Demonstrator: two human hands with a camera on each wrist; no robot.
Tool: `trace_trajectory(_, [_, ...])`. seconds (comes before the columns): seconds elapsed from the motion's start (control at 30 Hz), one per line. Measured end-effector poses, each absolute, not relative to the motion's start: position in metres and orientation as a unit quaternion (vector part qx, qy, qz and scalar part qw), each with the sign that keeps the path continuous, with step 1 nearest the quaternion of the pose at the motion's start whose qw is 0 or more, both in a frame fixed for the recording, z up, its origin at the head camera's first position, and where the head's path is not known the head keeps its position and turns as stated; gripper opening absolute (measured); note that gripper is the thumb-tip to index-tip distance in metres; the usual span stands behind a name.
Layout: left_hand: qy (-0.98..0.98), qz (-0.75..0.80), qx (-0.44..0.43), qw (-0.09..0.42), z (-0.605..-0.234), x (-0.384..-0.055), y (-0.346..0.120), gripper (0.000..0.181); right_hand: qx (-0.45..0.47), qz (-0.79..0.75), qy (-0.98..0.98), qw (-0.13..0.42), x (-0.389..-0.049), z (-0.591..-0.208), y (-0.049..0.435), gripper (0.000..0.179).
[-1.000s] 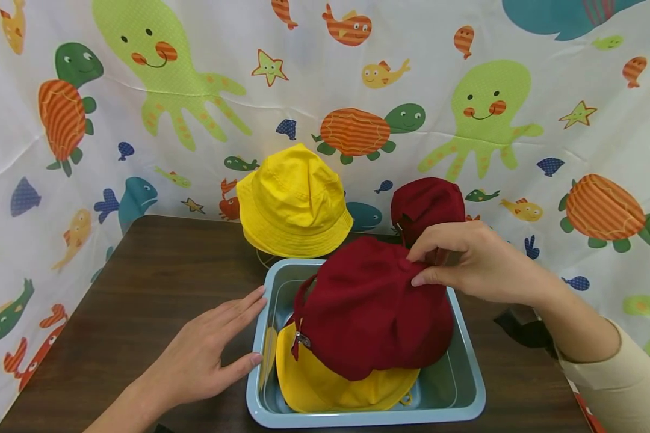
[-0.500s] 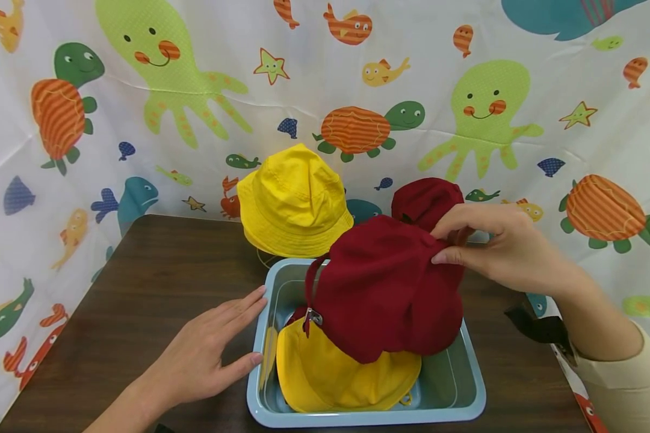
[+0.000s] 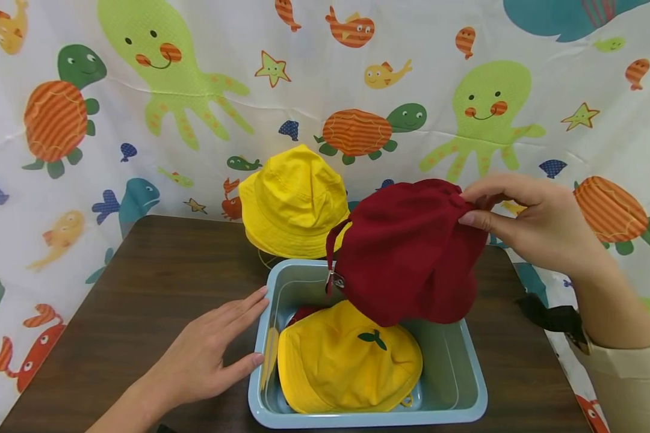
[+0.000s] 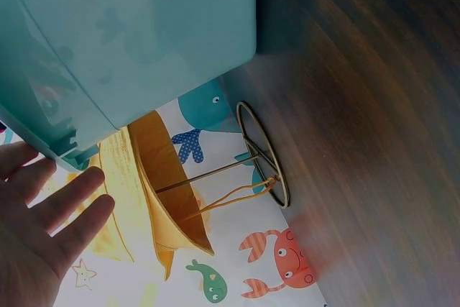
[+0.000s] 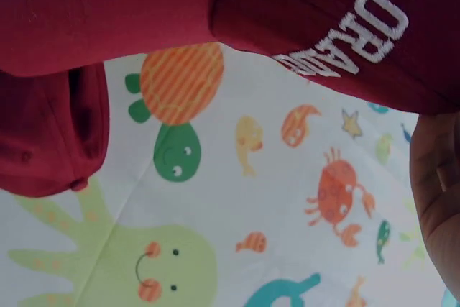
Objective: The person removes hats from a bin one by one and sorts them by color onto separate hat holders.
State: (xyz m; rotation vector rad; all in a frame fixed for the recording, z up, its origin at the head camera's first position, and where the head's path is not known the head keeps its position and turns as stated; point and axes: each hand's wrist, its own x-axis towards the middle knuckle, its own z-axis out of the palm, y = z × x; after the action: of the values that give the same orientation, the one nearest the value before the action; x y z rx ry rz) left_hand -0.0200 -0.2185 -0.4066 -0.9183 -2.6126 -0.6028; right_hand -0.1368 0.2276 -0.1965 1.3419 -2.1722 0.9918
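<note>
My right hand [image 3: 536, 222] pinches the crown top of a maroon cap [image 3: 411, 252], which hangs over the back of a light blue plastic bin [image 3: 260, 385]. White embroidered letters show on this cap in the right wrist view. Inside the bin lies a yellow hat [image 3: 346, 361] with a green leaf mark, and a bit of maroon cloth [image 3: 303, 314] peeks out behind it. My left hand [image 3: 206, 349] rests its extended fingers against the bin's left rim; the left wrist view shows those fingers [image 4: 79, 195] at the bin's edge.
A yellow bucket hat [image 3: 298, 204] sits on a wire stand [image 4: 262, 156] behind the bin. Another maroon cap [image 5: 50, 134] is at the back, hidden in the head view by the held one. The dark wooden table [image 3: 195, 258] meets a sea-animal print curtain [image 3: 206, 36].
My right hand has lifted the maroon cap up and to the right, off the yellow hat, whose leaf mark now shows. The left hand has stayed at the bin's rim.
</note>
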Motion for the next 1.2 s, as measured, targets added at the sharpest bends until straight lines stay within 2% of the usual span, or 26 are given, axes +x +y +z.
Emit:
trace_trajectory(0.13, [-0.909, -0.214, -0.322, 0.159, -0.408, -0.023, -0.215, 0.084, 0.457, 0.349, -0.789, 0.218, -0.146, -0.195, 0.235, 0.05])
trace_trajectory(0.33, [-0.909, -0.216, -0.32, 0.159, -0.408, -0.026, -0.213, 0.084, 0.414, 0.352, -0.807, 0.232, -0.161, -0.194, 0.248, 0.018])
trace_trajectory(0.53, [-0.913, -0.213, -0.314, 0.151, -0.408, -0.028, -0.212, 0.084, 0.365, 0.337, -0.833, 0.246, -0.175, -0.192, 0.256, 0.034])
trace_trajectory(0.87, [-0.909, -0.219, -0.318, 0.159, -0.408, -0.029, -0.211, 0.084, 0.311, 0.349, -0.837, 0.286, -0.196, -0.19, 0.264, 0.024])
trace_trajectory(1.2, [-0.912, -0.21, -0.315, 0.159, -0.408, -0.028, -0.211, 0.083, 0.247, 0.35, -0.854, 0.295, -0.217, -0.191, 0.274, 0.02])
